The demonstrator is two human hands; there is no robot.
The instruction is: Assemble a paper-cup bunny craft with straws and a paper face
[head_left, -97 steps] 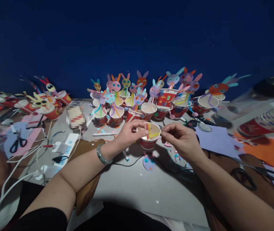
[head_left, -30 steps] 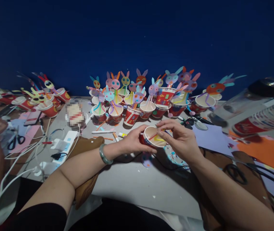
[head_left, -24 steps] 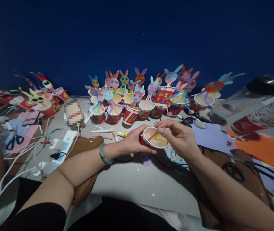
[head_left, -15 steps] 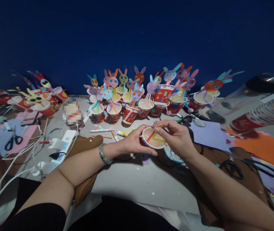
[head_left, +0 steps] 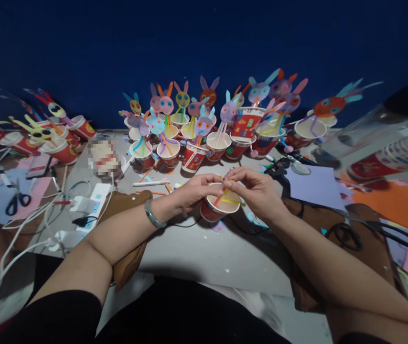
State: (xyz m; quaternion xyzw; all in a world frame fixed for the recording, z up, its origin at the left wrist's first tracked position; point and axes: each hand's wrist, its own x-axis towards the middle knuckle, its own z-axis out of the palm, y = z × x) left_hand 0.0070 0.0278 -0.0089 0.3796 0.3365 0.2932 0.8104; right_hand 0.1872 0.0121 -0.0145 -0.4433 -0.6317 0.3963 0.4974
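A red paper cup [head_left: 211, 213] is tilted toward me over the table, its white inside showing. My left hand [head_left: 201, 191] has closed on the cup's far left rim, thumb over the edge and fingers mostly hidden behind it. With thumb and fingers pressed together, my right hand [head_left: 256, 191] pinches the upper ends of paper strips at the far rim. An orange strip [head_left: 220, 198] and a bent yellow strip [head_left: 230, 197] cross the cup's mouth. Part of a lilac paper disc [head_left: 220, 226] lies just below the cup.
Behind stand several cups with paper animal heads [head_left: 203, 126]. A white power strip [head_left: 98, 203] with cables lies left, scissors [head_left: 349, 236] and an orange sheet [head_left: 390, 203] right. A clear bottle [head_left: 365, 129] and stacked cups [head_left: 372, 160] stand far right.
My left hand has shifted from around the cup's side to its far rim. My right fingers have moved left along the rim, and the cup sits slightly further left.
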